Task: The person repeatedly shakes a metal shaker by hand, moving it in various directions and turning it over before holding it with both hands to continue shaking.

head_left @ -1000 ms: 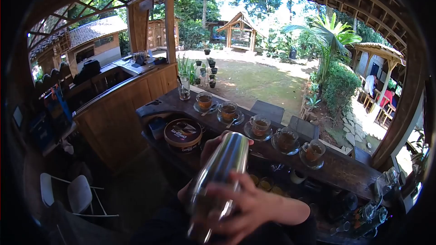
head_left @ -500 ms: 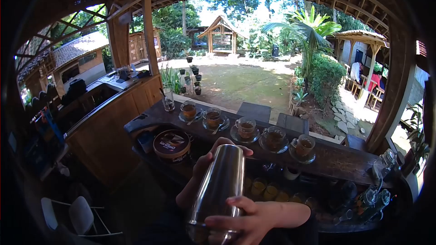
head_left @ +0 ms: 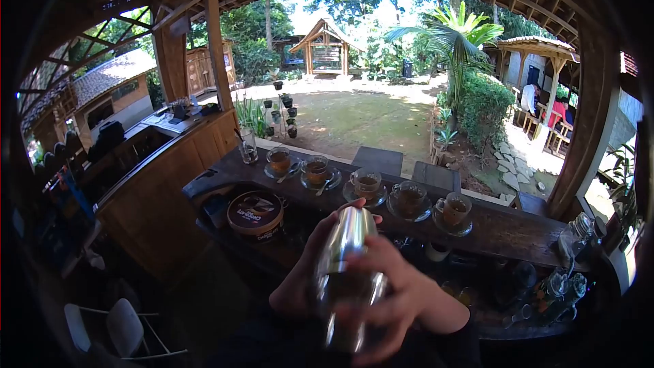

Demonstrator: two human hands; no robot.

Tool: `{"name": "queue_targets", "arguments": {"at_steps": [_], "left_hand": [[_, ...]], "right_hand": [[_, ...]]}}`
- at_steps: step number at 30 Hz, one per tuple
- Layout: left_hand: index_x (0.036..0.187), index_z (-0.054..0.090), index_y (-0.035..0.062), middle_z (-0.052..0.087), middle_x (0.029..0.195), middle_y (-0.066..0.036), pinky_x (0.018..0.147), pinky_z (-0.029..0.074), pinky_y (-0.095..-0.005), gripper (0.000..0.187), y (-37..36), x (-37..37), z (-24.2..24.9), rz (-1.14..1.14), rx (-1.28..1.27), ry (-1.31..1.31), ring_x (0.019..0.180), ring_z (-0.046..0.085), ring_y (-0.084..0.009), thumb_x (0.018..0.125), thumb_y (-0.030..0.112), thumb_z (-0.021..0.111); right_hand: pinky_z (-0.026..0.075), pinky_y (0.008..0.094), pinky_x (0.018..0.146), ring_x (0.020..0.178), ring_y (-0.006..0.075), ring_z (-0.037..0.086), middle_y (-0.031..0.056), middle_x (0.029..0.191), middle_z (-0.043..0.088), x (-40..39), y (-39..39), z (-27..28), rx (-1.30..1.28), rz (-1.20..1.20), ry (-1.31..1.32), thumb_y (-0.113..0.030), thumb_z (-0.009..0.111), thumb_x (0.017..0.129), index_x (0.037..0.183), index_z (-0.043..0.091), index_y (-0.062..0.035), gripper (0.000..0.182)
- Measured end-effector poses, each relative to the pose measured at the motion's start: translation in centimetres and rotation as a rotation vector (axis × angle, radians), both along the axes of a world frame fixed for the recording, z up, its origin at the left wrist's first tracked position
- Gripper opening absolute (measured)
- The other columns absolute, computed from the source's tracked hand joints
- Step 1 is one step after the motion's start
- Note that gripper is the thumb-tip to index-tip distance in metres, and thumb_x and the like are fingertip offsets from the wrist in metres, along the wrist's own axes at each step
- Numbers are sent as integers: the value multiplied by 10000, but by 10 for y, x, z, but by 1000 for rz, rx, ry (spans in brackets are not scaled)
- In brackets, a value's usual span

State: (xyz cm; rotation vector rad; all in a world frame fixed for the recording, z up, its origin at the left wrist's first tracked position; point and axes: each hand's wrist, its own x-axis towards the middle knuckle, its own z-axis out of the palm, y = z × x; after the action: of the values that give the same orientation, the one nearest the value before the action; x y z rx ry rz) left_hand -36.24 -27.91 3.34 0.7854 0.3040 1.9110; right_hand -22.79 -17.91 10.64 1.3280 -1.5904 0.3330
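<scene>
A shiny metal cocktail shaker [head_left: 347, 238] is held in front of me, tilted, its narrower end towards the bar counter. My left hand [head_left: 304, 264] wraps the far side of it, with fingertips showing around the far end. Over the near part lies my right hand [head_left: 403, 288], its fingers curled round the metal and smeared by motion. Beyond the shaker, several glass cups of brown drink stand on saucers along the counter, among them one glass cup [head_left: 366, 182] close behind the far end. Whatever the shaker contains is hidden.
A round brown chocolate tub [head_left: 255, 214] sits on the lower shelf at left. A tall glass [head_left: 248, 146] stands at the counter's left end. Glass jars [head_left: 576, 235] stand at right. A white folding chair [head_left: 124, 327] is at lower left. People sit under a far shelter.
The shaker has swung more upright and shifted slightly right, with both hands still on it. My right hand has moved up and now blurs. The view has shifted slightly.
</scene>
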Motion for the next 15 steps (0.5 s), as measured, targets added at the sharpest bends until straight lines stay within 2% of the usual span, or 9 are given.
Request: {"name": "queue_targets", "arguments": {"at_steps": [1,2,3,4,6,7,8,11,15], "left_hand": [[1288,394,69,488,1201,-184,838,510,-374,551,18,-13,-41,-25,54,-71,1023,567,-261,864,396,526],[1268,418,59,530,1159,-145,832,514,-365,510,35,-28,-81,-51,110,-139,1002,580,-233,875,369,520],[1229,456,48,570,1104,-106,824,521,-359,435,22,-7,-36,215,-133,26,989,591,-199,895,323,504],[1230,459,52,556,1145,-114,826,522,-365,401,22,-24,-59,69,-121,-72,1016,581,-203,922,309,461],[1239,450,53,544,1174,-121,847,512,-387,448,8,9,-9,304,-96,77,1038,574,-234,931,378,421],[1270,423,82,518,1205,-149,867,498,-418,467,3,-11,-25,-223,57,-167,1067,553,-263,933,405,403],[1310,380,121,480,1238,-171,879,486,-432,528,8,22,-12,-320,622,-449,1089,533,-280,911,465,418],[1316,356,143,444,1280,-106,865,486,-404,592,-26,-5,14,-67,133,277,1075,533,-234,876,528,451],[1280,388,152,454,1274,-88,852,492,-382,523,15,-25,-68,216,-116,-395,1096,516,-192,882,478,480]], "right_hand": [[361,516,937,1090,404,479,186,1198,455,-7,16,-7,-182,-96,-469,-320,717,719,1235,460,-185,593],[417,512,885,1132,396,458,105,1227,467,-35,27,-21,-281,-60,-292,-186,794,616,1198,466,-316,681],[416,504,894,1142,387,453,162,1243,431,-47,30,-33,-532,-98,-409,-183,804,617,1247,416,-309,751],[420,514,888,1143,381,456,195,1237,420,-55,32,-36,-604,-46,-369,-186,817,606,1283,372,-313,820],[418,479,894,1129,395,464,207,1223,405,-46,33,-5,-182,-62,-168,-234,868,537,1286,338,-110,926],[388,509,923,1150,409,447,229,1220,405,-31,21,7,-42,-84,-258,-314,852,556,1226,437,-84,821],[341,541,958,1141,409,465,239,1196,432,-2,-7,25,-111,-102,-438,-417,782,629,1130,544,-91,644],[320,574,970,1133,418,483,189,1182,489,11,-32,18,149,-154,9,-356,664,723,1083,576,-127,436],[411,564,893,1154,419,445,143,1238,485,-54,1,5,66,-205,-212,-270,737,653,1153,473,-247,566]]}}
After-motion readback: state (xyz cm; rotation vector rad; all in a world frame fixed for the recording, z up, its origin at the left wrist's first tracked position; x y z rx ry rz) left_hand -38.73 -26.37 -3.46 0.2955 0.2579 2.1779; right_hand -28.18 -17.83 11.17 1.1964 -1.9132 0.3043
